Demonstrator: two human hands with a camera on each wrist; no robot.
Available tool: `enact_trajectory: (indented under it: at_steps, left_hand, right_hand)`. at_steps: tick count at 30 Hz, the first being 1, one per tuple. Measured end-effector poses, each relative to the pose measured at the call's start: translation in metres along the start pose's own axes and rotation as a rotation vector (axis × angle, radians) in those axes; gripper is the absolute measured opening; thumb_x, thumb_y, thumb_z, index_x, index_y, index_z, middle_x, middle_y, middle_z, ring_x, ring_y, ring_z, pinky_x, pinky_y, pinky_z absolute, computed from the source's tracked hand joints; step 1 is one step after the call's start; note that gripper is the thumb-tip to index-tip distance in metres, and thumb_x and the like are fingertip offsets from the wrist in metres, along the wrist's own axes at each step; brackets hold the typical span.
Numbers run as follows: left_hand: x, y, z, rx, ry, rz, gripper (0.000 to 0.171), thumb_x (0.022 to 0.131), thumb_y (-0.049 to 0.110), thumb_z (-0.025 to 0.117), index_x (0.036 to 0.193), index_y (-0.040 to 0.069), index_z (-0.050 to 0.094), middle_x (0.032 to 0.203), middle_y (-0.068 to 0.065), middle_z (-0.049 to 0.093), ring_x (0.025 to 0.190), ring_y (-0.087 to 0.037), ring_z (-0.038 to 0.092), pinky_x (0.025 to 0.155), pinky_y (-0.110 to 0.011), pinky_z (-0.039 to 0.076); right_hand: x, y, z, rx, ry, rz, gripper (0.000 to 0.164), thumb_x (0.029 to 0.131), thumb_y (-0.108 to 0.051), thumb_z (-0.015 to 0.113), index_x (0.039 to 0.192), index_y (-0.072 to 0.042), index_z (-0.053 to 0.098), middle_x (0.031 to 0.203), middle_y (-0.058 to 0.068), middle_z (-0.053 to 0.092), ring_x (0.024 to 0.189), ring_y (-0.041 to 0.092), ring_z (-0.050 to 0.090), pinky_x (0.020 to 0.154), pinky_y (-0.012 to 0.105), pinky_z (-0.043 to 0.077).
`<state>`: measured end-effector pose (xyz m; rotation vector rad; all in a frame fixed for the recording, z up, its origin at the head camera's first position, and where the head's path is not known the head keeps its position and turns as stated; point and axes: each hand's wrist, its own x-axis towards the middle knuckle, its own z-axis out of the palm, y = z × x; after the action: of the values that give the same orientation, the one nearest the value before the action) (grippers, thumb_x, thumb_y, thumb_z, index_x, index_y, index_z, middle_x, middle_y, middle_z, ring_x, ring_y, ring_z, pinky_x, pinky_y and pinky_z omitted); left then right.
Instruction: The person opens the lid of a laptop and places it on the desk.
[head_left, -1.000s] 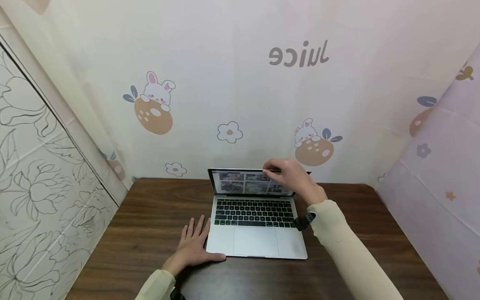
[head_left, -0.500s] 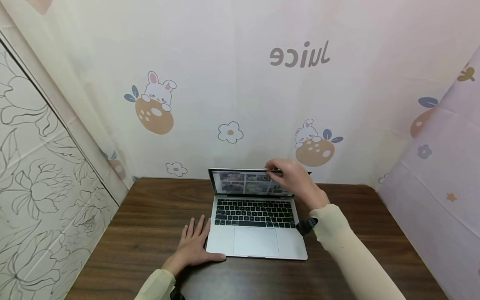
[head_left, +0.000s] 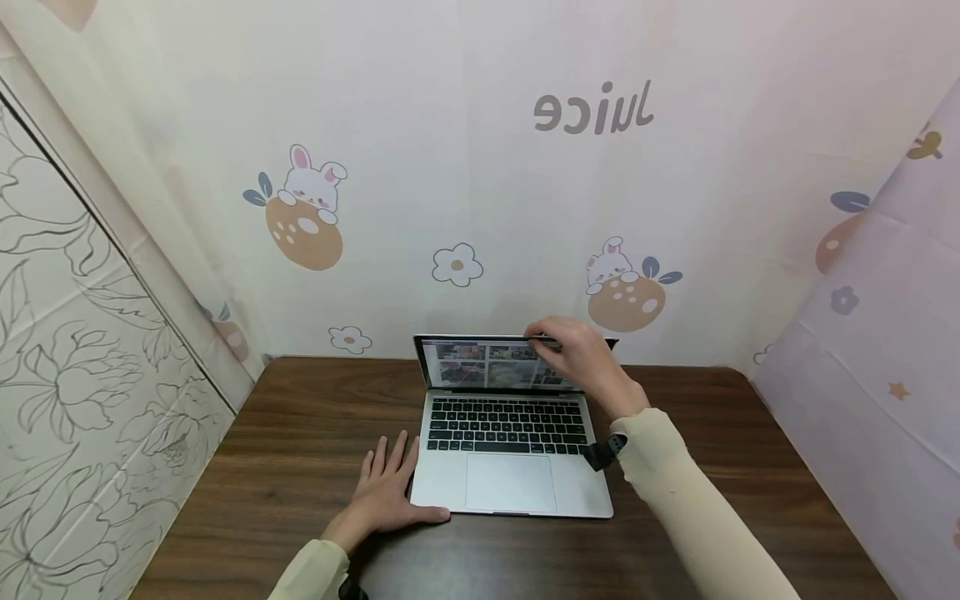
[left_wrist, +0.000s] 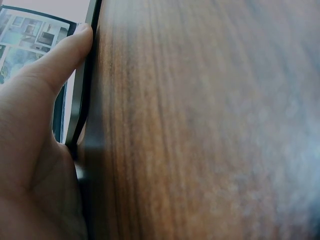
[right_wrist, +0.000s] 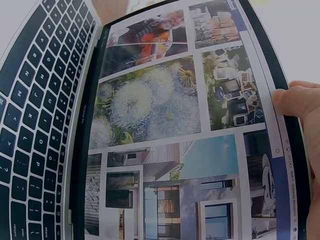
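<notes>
A silver laptop (head_left: 512,482) stands unfolded on the table, its black keyboard (head_left: 507,425) facing the person. Its screen (right_wrist: 150,100) is lit with rows of pictures. At the top edge of the lid, my right hand (head_left: 588,357) pinches the rim, thumb on the screen side and fingers behind, as the right wrist view also shows. My left hand (head_left: 386,500) lies with spread, straight fingers on the table at the laptop's front left corner. Its thumb (left_wrist: 65,55) rests along the front edge of the base.
The dark wood table (head_left: 315,417) extends on both sides of the laptop. Behind it hangs a pale curtain (head_left: 465,167) with rabbit and flower prints. A line-drawn floral panel (head_left: 82,375) borders the left side. Dark wrist devices (head_left: 604,452) sit at the sleeve cuffs.
The view has shifted very slightly. Both hands keep their places, and the laptop lid stands at about the same angle.
</notes>
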<state>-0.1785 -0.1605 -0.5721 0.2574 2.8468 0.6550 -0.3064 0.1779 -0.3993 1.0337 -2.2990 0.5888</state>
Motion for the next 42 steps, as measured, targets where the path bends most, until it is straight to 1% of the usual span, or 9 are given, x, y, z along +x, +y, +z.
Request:
enact_trajectory:
  at_steps: [3, 11, 19, 26, 33, 42]
  left_hand:
    - [0.001, -0.002, 0.003, -0.008, 0.013, 0.003, 0.139, 0.060, 0.096, 0.065, 0.167, 0.021, 0.018, 0.175, -0.008, 0.004, 0.160, -0.041, -0.005, 0.125, -0.062, -0.001]
    - [0.000, -0.001, 0.004, -0.020, 0.018, 0.003, 0.138, 0.059, 0.094, 0.067, 0.166, 0.020, 0.020, 0.175, -0.008, 0.004, 0.160, -0.041, -0.006, 0.125, -0.062, -0.002]
    - [-0.001, 0.001, 0.004, -0.018, 0.014, -0.002, 0.139, 0.059, 0.096, 0.065, 0.166, 0.020, 0.019, 0.175, -0.008, 0.004, 0.160, -0.041, -0.005, 0.125, -0.063, -0.001]
    - [0.001, -0.001, 0.005, -0.009, 0.019, 0.001, 0.138, 0.060, 0.095, 0.066, 0.166, 0.021, 0.019, 0.175, -0.008, 0.005, 0.160, -0.041, -0.004, 0.124, -0.063, 0.000]
    - [0.001, -0.001, 0.004, -0.009, 0.020, 0.005, 0.138, 0.060, 0.095, 0.066, 0.166, 0.021, 0.019, 0.175, -0.007, 0.004, 0.160, -0.041, -0.004, 0.125, -0.062, -0.001]
    - [0.000, 0.000, 0.003, -0.011, 0.021, 0.001, 0.138, 0.060, 0.095, 0.067, 0.166, 0.021, 0.020, 0.175, -0.008, 0.005, 0.160, -0.041, -0.005, 0.125, -0.062, -0.001]
  right_hand:
    - [0.000, 0.001, 0.001, 0.006, 0.006, 0.007, 0.013, 0.093, -0.008, 0.077, 0.105, -0.012, 0.076, 0.102, 0.003, 0.078, 0.091, 0.019, 0.075, 0.077, 0.037, 0.061]
    - [0.002, 0.005, 0.004, 0.013, 0.016, 0.025, 0.012, 0.093, -0.011, 0.077, 0.105, -0.012, 0.077, 0.102, 0.004, 0.079, 0.091, 0.020, 0.076, 0.078, 0.039, 0.061]
    - [0.005, 0.005, 0.003, 0.025, 0.004, 0.071, 0.011, 0.094, -0.014, 0.077, 0.105, -0.012, 0.078, 0.103, 0.004, 0.079, 0.091, 0.021, 0.076, 0.078, 0.040, 0.061]
    - [0.008, 0.007, 0.003, 0.030, -0.011, 0.117, 0.011, 0.095, -0.016, 0.075, 0.106, -0.014, 0.078, 0.104, 0.003, 0.079, 0.093, 0.021, 0.076, 0.079, 0.042, 0.061]
    - [0.011, 0.009, 0.003, 0.025, -0.016, 0.133, 0.011, 0.095, -0.016, 0.076, 0.106, -0.014, 0.078, 0.105, 0.004, 0.079, 0.094, 0.021, 0.076, 0.081, 0.042, 0.061]
    - [0.014, 0.010, 0.003, 0.016, -0.020, 0.131, 0.012, 0.095, -0.015, 0.076, 0.106, -0.013, 0.078, 0.105, 0.004, 0.079, 0.095, 0.022, 0.076, 0.082, 0.042, 0.061]
